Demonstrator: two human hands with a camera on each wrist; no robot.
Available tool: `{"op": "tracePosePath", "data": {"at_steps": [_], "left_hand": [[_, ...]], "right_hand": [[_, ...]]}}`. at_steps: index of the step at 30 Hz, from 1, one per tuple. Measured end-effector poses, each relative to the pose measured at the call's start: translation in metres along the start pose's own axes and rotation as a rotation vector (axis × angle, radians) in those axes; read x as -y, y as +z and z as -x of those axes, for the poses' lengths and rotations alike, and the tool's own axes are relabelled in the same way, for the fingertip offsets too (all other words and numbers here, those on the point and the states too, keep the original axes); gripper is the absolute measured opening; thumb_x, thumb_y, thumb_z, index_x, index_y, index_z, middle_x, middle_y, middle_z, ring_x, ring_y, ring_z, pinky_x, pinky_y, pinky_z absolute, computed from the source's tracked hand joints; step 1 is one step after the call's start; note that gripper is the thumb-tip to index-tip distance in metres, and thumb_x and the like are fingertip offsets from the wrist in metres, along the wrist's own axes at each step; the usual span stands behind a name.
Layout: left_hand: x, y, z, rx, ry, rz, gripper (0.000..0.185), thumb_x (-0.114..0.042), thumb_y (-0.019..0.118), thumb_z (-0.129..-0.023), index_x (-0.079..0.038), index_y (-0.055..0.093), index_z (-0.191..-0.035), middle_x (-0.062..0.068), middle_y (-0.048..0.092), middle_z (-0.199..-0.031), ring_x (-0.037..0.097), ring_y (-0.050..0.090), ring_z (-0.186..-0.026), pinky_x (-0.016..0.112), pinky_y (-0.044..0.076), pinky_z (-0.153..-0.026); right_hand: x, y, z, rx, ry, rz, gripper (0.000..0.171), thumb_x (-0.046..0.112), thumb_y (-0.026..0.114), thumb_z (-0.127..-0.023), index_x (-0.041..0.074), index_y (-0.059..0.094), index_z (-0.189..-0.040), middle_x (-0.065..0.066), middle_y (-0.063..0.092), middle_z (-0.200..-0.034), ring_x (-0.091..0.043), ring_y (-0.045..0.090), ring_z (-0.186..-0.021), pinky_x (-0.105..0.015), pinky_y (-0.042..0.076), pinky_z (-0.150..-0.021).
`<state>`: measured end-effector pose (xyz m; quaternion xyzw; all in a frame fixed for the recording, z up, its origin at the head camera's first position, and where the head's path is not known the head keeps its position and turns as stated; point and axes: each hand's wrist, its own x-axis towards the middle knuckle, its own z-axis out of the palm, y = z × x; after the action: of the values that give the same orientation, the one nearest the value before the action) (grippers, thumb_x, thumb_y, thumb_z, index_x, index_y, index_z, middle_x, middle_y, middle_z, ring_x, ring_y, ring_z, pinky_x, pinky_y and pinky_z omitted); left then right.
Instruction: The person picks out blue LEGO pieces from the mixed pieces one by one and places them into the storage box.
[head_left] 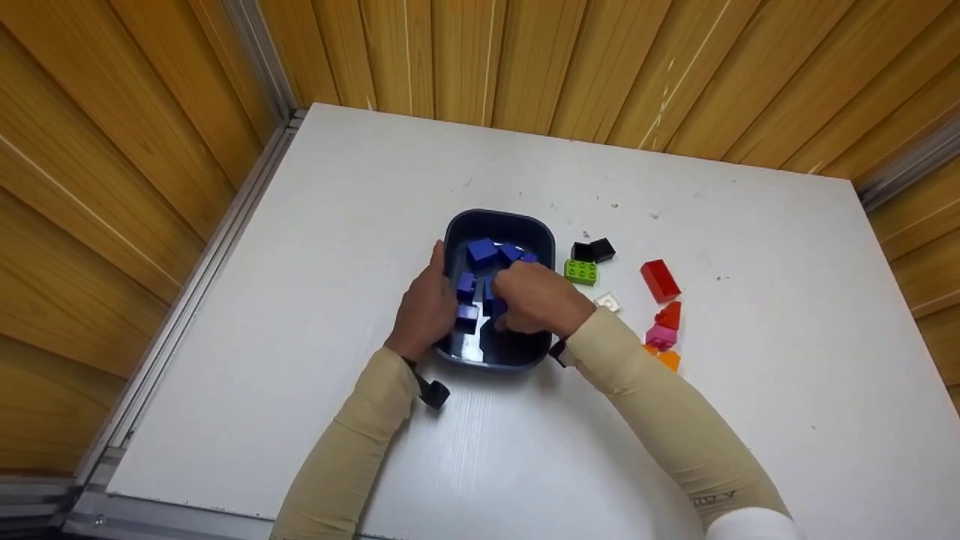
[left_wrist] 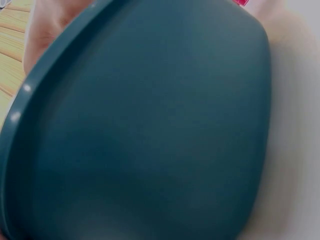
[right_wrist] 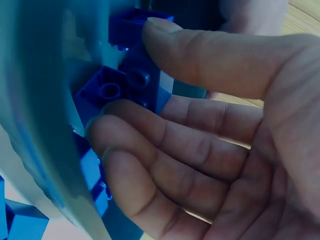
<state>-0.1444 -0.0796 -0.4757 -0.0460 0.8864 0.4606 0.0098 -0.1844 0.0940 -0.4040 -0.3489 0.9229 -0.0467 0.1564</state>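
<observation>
A dark blue bin (head_left: 499,217) sits mid-table with several blue bricks (head_left: 482,251) inside. My left hand (head_left: 429,306) grips the bin's left wall, fingers curled at the rim. My right hand (head_left: 501,304) reaches into the bin from the right. In the right wrist view my right hand (right_wrist: 130,87) pinches a blue brick (right_wrist: 145,75) between thumb and fingers, beside the bin's wall (right_wrist: 45,125). The bin's outer side (left_wrist: 150,130) fills the left wrist view, with a bit of my left hand (left_wrist: 45,30) at the upper left.
On the white table (head_left: 360,225), right of the bin, lie a green brick (head_left: 580,271), black bricks (head_left: 592,250), a white piece (head_left: 607,302), a red brick (head_left: 660,280), and pink (head_left: 660,336) and orange (head_left: 668,360) pieces. Wooden walls surround the table.
</observation>
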Motion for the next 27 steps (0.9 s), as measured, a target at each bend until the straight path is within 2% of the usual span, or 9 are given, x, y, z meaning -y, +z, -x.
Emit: {"op": "tracePosePath", "data": {"at_steps": [4,8,13,17,23,27], "left_hand": [[0.000,0.000,0.000,0.001,0.000,0.000,0.063,-0.012,0.035,-0.108,-0.008,0.016,-0.168,0.016,0.044,-0.164,0.027,0.049,-0.147,0.046,0.039,-0.124],[0.000,0.000,0.000,0.004,0.001,0.000,0.063,-0.013,0.035,-0.108,-0.008,0.016,-0.168,0.016,0.044,-0.164,0.028,0.049,-0.148,0.047,0.039,-0.124],[0.001,0.000,0.000,-0.007,0.021,-0.003,0.063,-0.012,0.036,-0.107,-0.007,0.018,-0.167,0.020,0.048,-0.160,0.031,0.055,-0.141,0.048,0.042,-0.120],[0.003,0.000,0.001,-0.014,0.051,-0.004,0.064,-0.010,0.037,-0.105,-0.005,0.019,-0.167,0.022,0.051,-0.157,0.032,0.058,-0.136,0.049,0.045,-0.118],[0.003,-0.001,0.001,-0.017,0.063,0.000,0.064,-0.010,0.038,-0.105,-0.005,0.019,-0.167,0.023,0.051,-0.156,0.032,0.059,-0.132,0.050,0.045,-0.117],[0.003,-0.001,0.002,-0.015,0.059,0.007,0.064,-0.011,0.037,-0.105,-0.005,0.019,-0.167,0.021,0.050,-0.158,0.031,0.058,-0.133,0.050,0.044,-0.118]], "right_hand": [[0.000,0.006,-0.003,0.024,-0.001,-0.002,0.024,0.023,0.091,-0.079,0.007,0.073,-0.078,-0.004,0.066,-0.069,-0.019,0.054,-0.066,-0.035,0.047,-0.058],[0.000,0.012,-0.006,0.046,0.004,0.027,0.020,0.018,0.088,-0.079,0.006,0.072,-0.080,-0.008,0.070,-0.075,-0.022,0.058,-0.069,-0.041,0.054,-0.065],[0.000,0.020,-0.009,0.046,-0.009,0.071,0.012,0.010,0.080,-0.081,0.004,0.071,-0.081,-0.015,0.074,-0.083,-0.031,0.069,-0.077,-0.049,0.060,-0.075],[0.000,0.026,-0.010,0.046,-0.011,0.085,0.007,0.007,0.075,-0.084,0.002,0.070,-0.083,-0.018,0.075,-0.088,-0.035,0.071,-0.083,-0.052,0.061,-0.080],[0.001,0.026,-0.009,0.044,0.003,0.072,0.007,0.006,0.075,-0.083,0.003,0.069,-0.083,-0.015,0.073,-0.085,-0.031,0.069,-0.078,-0.049,0.062,-0.075],[0.000,0.016,-0.001,-0.019,0.001,0.035,0.012,0.012,0.078,-0.084,0.008,0.069,-0.077,-0.009,0.070,-0.075,-0.024,0.063,-0.069,-0.044,0.059,-0.066]]}}
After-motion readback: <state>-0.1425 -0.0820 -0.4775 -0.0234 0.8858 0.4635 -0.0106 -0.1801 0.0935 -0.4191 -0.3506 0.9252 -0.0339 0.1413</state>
